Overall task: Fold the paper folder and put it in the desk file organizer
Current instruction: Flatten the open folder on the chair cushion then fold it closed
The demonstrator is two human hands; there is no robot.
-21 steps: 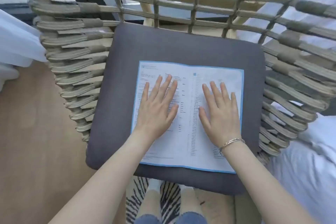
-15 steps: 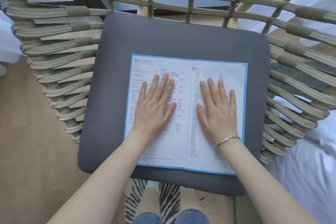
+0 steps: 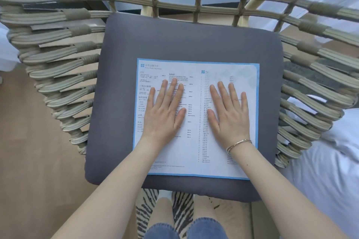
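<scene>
The paper folder (image 3: pixel 195 153) lies spread open and flat on a grey seat cushion (image 3: pixel 186 44). It is white with a light blue border and printed text in columns. My left hand (image 3: pixel 165 114) rests palm down on its left half, fingers apart. My right hand (image 3: pixel 229 116), with a thin bracelet at the wrist, lies palm down on its right half. Neither hand grips anything. No desk file organizer shows in this view.
The cushion sits in a woven rope chair (image 3: pixel 64 52) whose sides and back rise around it. White bedding (image 3: pixel 326 161) lies to the right. A zebra-patterned rug (image 3: pixel 145 211) and my legs are below the chair's front edge, on a wooden floor (image 3: pixel 29 161).
The view has shifted slightly, so the chair and folder sit lower in the frame. Both hands stay flat on the folder in the same places.
</scene>
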